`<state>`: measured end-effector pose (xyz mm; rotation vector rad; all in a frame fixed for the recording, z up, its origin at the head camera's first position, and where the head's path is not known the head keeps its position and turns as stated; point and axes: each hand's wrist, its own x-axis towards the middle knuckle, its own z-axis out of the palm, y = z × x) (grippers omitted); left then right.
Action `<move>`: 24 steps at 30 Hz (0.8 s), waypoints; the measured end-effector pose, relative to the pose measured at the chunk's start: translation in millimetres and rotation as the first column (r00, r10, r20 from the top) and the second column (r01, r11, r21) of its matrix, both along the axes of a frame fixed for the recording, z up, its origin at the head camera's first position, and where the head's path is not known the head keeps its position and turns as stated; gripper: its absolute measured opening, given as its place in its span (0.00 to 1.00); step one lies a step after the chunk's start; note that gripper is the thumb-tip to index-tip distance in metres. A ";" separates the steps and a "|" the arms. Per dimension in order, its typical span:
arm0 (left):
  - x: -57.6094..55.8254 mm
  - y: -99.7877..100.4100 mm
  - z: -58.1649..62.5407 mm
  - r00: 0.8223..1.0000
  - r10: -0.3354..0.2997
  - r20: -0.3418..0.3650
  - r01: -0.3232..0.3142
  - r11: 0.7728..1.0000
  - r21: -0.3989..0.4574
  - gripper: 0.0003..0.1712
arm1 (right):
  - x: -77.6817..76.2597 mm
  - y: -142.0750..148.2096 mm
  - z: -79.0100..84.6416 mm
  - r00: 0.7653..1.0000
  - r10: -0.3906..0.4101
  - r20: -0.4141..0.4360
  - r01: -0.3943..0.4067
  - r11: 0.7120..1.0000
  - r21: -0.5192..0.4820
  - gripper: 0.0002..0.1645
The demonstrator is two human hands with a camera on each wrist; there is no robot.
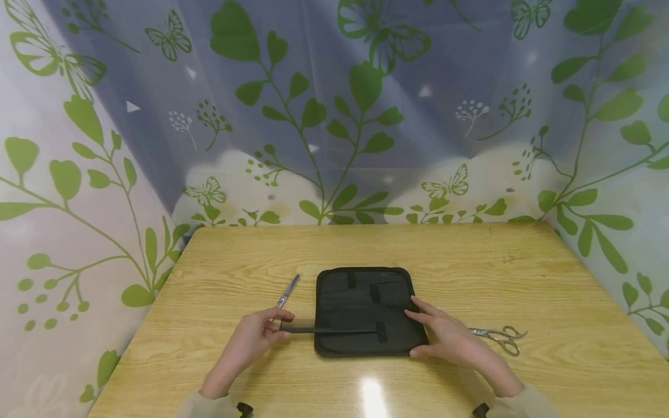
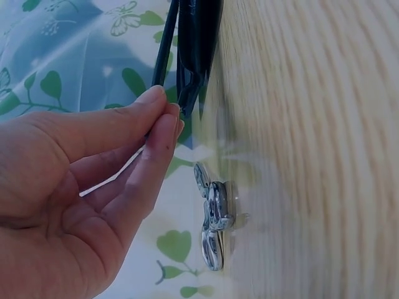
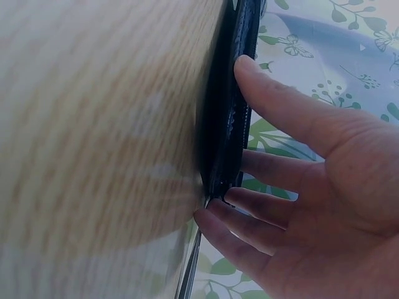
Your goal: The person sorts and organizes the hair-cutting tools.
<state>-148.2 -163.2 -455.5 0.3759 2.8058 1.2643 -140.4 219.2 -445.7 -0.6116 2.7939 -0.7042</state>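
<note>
A black zip case [image 1: 347, 310] lies open-faced on the table, with several elastic loops across its inside. My left hand [image 1: 256, 334] pinches one end of a thin black comb [image 1: 303, 330] between thumb and fingertips. From there the comb reaches right across the case to the lower elastic loop [image 1: 381, 332]. My right hand [image 1: 449, 337] rests on the case's right edge with fingers spread; in the right wrist view its thumb and fingertips touch the zipped rim [image 3: 240, 106].
Beyond my left hand lies a pair of scissors [image 1: 287, 293], blades pointing away; its metal handles [image 2: 215, 215] show in the left wrist view. Another pair of scissors [image 1: 504, 338] lies right of my right hand, blades partly hidden. A leaf-patterned curtain [image 1: 334, 145] stands behind the wooden table [image 1: 251, 249].
</note>
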 end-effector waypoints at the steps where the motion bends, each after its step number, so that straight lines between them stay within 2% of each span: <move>1: -0.2 0.1 -0.3 1.000 0.000 -0.002 0.000 1.000 0.001 0.16 | 0.0 -0.2 0.0 1.000 0.000 -0.002 0.000 1.000 0.000 0.49; 12: -0.7 4.4 -1.4 1.000 -0.006 -0.015 0.006 1.000 0.008 0.15 | 0.5 0.2 -1.0 1.000 0.011 -0.008 -0.011 1.000 -0.011 0.49; 24: -3.2 10.4 -1.1 0.997 -0.046 -0.054 0.046 0.999 -0.006 0.15 | -0.1 0.0 -2.7 1.000 -0.005 -0.016 0.005 1.000 0.005 0.50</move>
